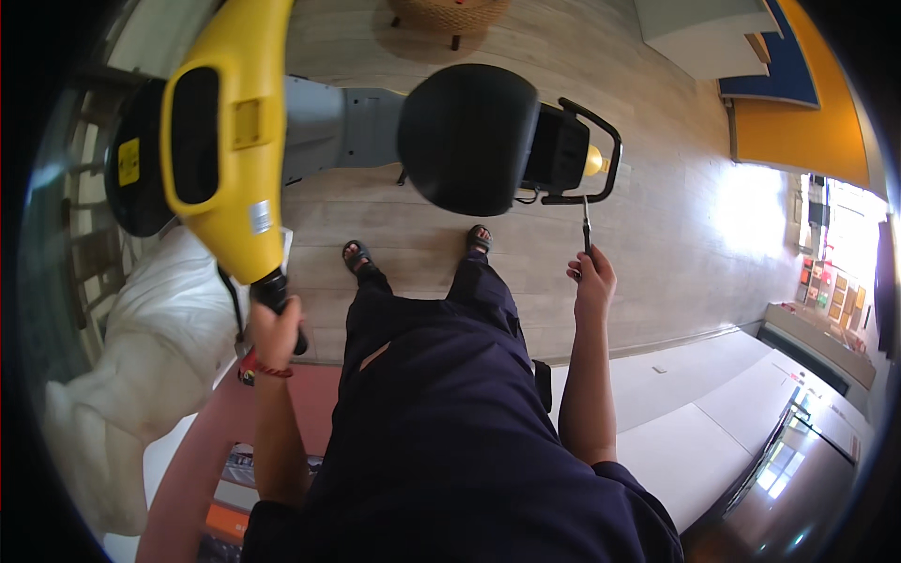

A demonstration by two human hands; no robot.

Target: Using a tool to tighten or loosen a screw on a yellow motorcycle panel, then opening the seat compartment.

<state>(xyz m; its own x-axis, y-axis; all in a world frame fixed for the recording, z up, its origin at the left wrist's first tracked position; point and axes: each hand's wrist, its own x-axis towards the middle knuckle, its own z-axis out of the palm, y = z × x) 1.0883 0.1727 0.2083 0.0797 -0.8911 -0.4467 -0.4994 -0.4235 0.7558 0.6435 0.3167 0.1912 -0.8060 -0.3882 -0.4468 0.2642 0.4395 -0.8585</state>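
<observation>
Machine in yellow, grey and black spans the space ahead of both hands, seemingly some kind of seated exercise equipment. Left hand [275,330] wraps its fingers around a black grip [272,293] at the near end of the yellow frame [251,122]; palm closed, likely because the grip gives a firm hold for steadying that end. Right hand [593,281] pinches a slim tool [587,230], dark at the handle, bright at the shaft, pointing away from the body. Its tip meets the black loop bar [618,150] in view; cannot tell whether they touch. The fingertip hold suits fine aiming more than force, I judge.

Black saddle [469,141] sits ahead of and between the hands, joined leftward to the yellow frame by a grey beam [371,127]. Sandalled feet stand apart below it, between the hands, presumably for balance. Pale bulky form [164,328] lies left of the left hand, nature unclear. Wood-look floor [671,253] runs right of the right hand.
</observation>
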